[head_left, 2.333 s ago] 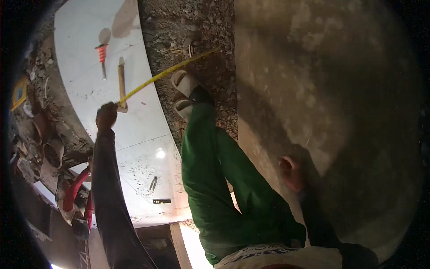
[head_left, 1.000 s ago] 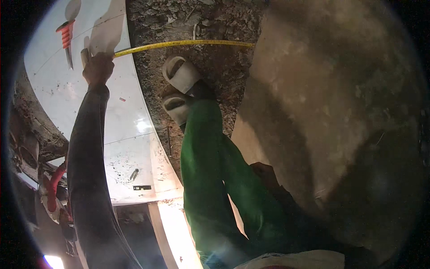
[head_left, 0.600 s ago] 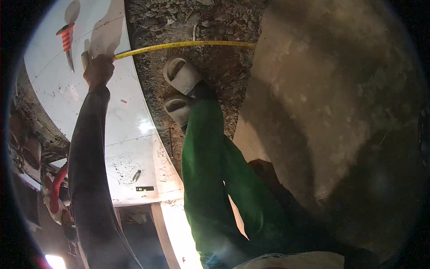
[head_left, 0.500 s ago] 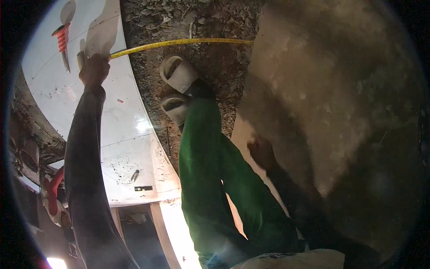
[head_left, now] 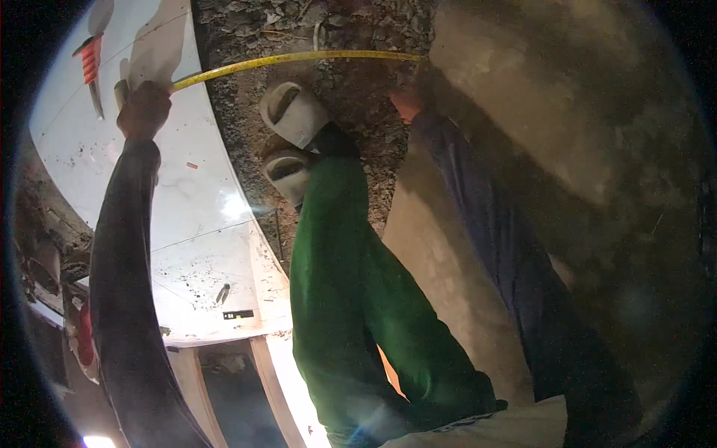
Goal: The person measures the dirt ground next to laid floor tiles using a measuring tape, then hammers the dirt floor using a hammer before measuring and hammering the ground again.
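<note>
One yellow tape measure point(head_left: 299, 57), spanning from the white panel point(head_left: 196, 200) on the left, over the rubble point(head_left: 366, 89), to the edge of the brown slab point(head_left: 515, 71) on the right. Left hand point(head_left: 144, 110) wrapped around the tape's left end; right hand point(head_left: 407, 106) on the near side of its right end, apart from it, impossible to tell whether empty. Best to pull lightly and evenly from the left, bow possibly sag, possibly only lens bend. Better to steady the right end squarely at the slab edge, without twisting, well clear of the shoe point(head_left: 293, 118).
</note>
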`<state>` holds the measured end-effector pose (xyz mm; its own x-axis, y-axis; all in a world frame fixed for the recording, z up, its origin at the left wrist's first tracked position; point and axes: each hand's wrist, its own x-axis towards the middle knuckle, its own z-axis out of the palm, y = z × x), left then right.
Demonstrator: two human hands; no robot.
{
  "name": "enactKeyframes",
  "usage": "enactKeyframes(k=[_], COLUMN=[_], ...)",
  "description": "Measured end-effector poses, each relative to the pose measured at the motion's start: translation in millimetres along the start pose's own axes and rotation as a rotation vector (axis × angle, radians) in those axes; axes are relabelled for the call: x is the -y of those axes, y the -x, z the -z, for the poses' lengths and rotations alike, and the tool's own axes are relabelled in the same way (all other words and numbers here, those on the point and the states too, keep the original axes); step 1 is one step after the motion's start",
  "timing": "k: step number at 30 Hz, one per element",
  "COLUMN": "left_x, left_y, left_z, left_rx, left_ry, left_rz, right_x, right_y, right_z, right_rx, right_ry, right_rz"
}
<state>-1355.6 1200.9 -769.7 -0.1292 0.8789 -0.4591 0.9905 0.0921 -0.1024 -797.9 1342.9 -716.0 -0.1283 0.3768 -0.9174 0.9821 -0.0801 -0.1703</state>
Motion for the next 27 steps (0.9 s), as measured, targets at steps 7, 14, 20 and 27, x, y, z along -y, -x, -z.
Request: enactKeyframes(k=[7,14,20,27], left_x=[-44,-45,-45,-4], left_y=[2,-3,-5,7], left_z=[23,63,72,-27], left_rx=[0.118,0.2,0.275,0.029], left_ry=[0.129,0.247,0.24,0.161], left_rz=[0.161,0.33,0.346,0.036], right_x=[-24,-13,14,28], right_y=[32,26,17,-59], right_z=[-19,-25,-18,-40], right_rx=[0.062,0.094,0.143,0.299], right_ry=[-0.061,-0.178,-0.892,-2.076], right_rz=[-0.051,-0.072,-0.209,-0.118])
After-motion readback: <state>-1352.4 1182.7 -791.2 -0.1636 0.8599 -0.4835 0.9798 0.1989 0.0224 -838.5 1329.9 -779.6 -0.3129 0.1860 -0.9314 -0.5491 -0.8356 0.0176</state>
